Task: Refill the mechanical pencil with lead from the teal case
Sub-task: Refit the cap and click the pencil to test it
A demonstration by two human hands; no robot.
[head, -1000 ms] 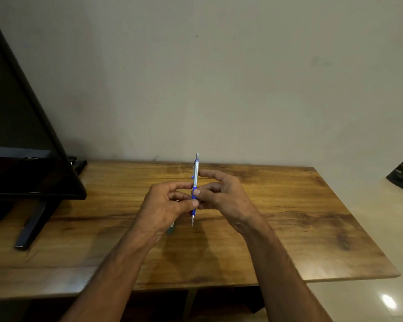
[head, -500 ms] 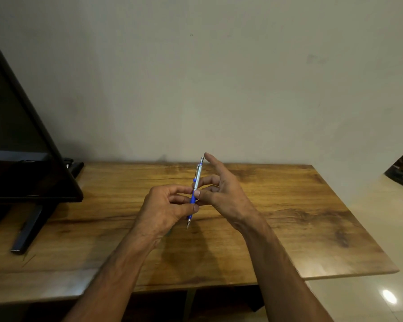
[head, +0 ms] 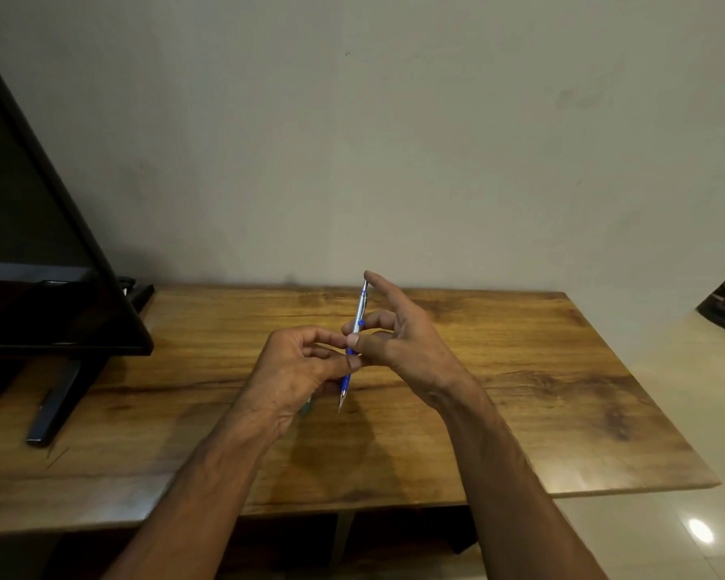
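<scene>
A silver and blue mechanical pencil [head: 357,324] stands nearly upright above the wooden table [head: 520,370], tip down and leaning a little to the right. My left hand [head: 294,370] pinches its blue grip between thumb and fingers. My right hand [head: 398,337] holds the barrel from the right, thumb and middle finger on it, with the index finger stretched up to the cap end. A sliver of the teal case [head: 307,406] shows under my left hand; the rest of it is hidden.
A black flat screen [head: 38,286] on a black stand [head: 55,408] fills the table's left end. A plain wall stands right behind the table. Pale tiled floor [head: 666,517] lies to the right and front.
The pencil has tilted from upright to leaning right at the top. My right index finger has straightened up to the cap end. Both hands stay at the same spot.
</scene>
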